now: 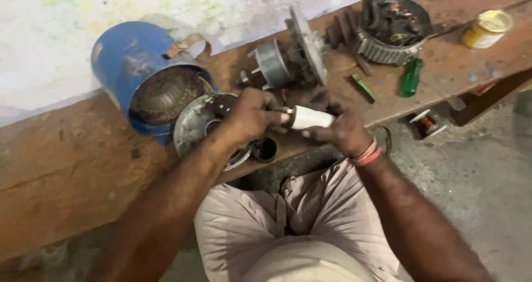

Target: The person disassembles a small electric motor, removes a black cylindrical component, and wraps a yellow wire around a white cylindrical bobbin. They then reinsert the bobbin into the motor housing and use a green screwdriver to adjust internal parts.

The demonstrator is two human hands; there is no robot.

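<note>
Both my hands meet over the front edge of a worn wooden bench (66, 165). My right hand (343, 128) grips a small white cylinder (310, 117), like a capacitor. My left hand (252, 115) pinches the cylinder's left end, where a thin metal part sticks out. Just under my left hand lies a round metal end cover (194, 128) with a black ring (265, 149) beside it. A blue motor housing (130, 65) with copper windings inside lies on its side to the left.
Behind my hands stand a rotor with a disc-shaped cover (293, 54) and a dark wound stator (390, 29). A green-handled screwdriver (411, 77), a small green strip (363, 87) and a yellow tin (487, 29) lie at the right. Concrete floor lies below the bench, with a small part (426, 122) on it.
</note>
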